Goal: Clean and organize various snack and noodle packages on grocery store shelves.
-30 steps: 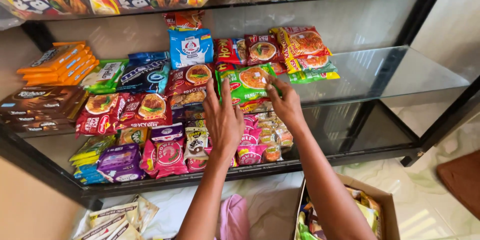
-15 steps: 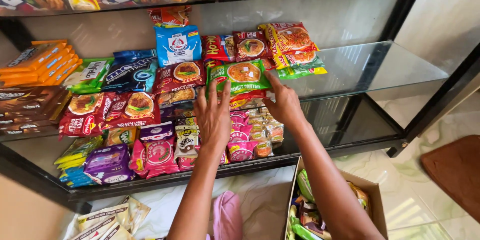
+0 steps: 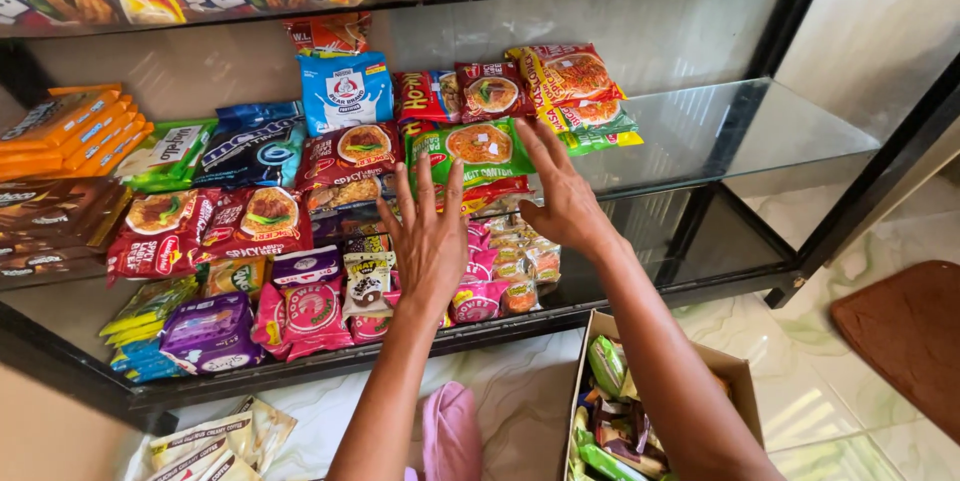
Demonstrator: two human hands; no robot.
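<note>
The green noodle packet [image 3: 478, 148], printed with a bowl picture, lies at the glass shelf's [image 3: 760, 141] front edge. Left hand [image 3: 428, 237] and right hand [image 3: 562, 196], fingers spread, hold nothing. The cardboard box [image 3: 735, 381] holds snack packets [image 3: 610, 421].

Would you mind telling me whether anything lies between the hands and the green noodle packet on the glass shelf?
Nothing visible does. The left hand and right hand are spread open just in front of the green noodle packet, one at each end of it, with no other packet between.
</note>
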